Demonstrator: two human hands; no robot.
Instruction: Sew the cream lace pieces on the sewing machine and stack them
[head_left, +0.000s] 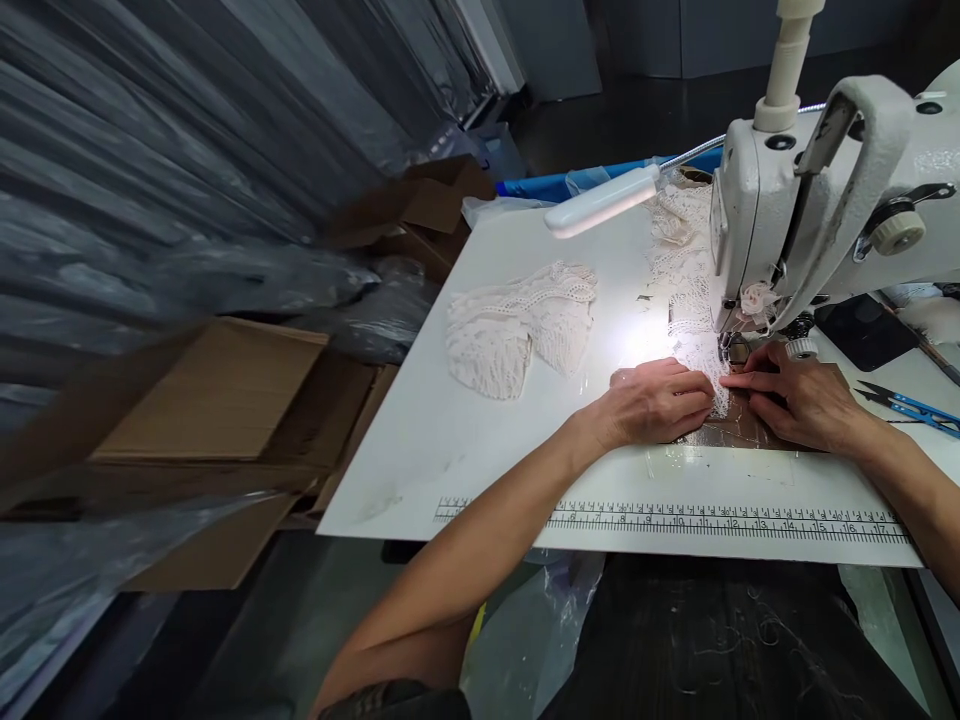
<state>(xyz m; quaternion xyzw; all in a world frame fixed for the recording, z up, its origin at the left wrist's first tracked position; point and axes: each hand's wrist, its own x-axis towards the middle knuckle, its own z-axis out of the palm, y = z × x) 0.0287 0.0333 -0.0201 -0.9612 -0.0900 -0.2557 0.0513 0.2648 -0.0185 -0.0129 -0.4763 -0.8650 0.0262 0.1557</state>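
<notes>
A strip of white lace (701, 355) runs under the needle area of the sewing machine (754, 230) and on toward me. My left hand (664, 402) rests on the table at the strip's left side, fingers curled together on the lace edge. From the other side my right hand (806, 400) reaches in beside the presser foot (724, 345); its index fingertip touches the lace and its fingers are apart. Beneath the hands lies a brownish metal plate (724, 432). The lace under my left fingertips is partly hidden.
A lace piece (521, 325) lies on the white table (390, 480) to the left. A lamp (600, 202) shines over the work. Blue thread snips (911, 405) and a dark phone-like slab (866, 332) sit at right. Cardboard boxes (210, 390) stand left of the table, and a printed ruler (675, 520) edges its front.
</notes>
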